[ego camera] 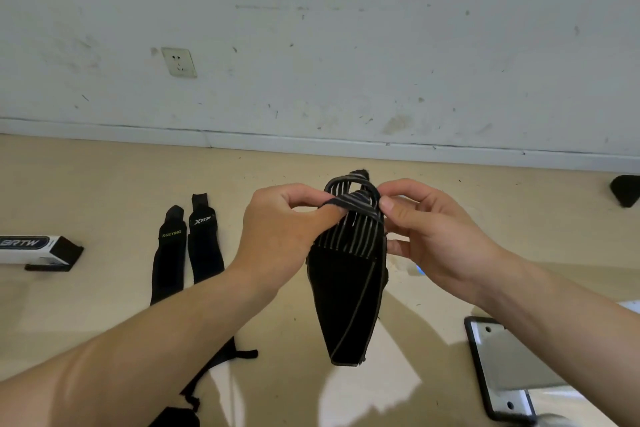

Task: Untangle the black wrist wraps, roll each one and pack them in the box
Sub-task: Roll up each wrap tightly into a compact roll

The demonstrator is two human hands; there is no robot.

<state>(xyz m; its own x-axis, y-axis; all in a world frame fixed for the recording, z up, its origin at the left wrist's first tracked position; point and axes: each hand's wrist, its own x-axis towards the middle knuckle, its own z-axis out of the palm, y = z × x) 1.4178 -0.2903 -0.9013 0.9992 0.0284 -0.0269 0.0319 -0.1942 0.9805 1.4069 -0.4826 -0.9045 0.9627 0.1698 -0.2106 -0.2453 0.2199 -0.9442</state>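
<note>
Hands (277,229) (433,229) pinch wrap (346,288); box (31,248) cut off.

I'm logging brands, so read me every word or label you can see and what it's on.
"BRTW" on the box, cut by the frame edge.
"XUEYING" on the left floor wrap, first letter unsure.
"XTEP" on the wrap beside it, stylised, less sure.
No text on the held wrap.

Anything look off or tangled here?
Yes. The striped wrap, pinched between the left hand and right hand, is twisted into a knot at its top end. The box lies on the floor, end flap open.
</note>
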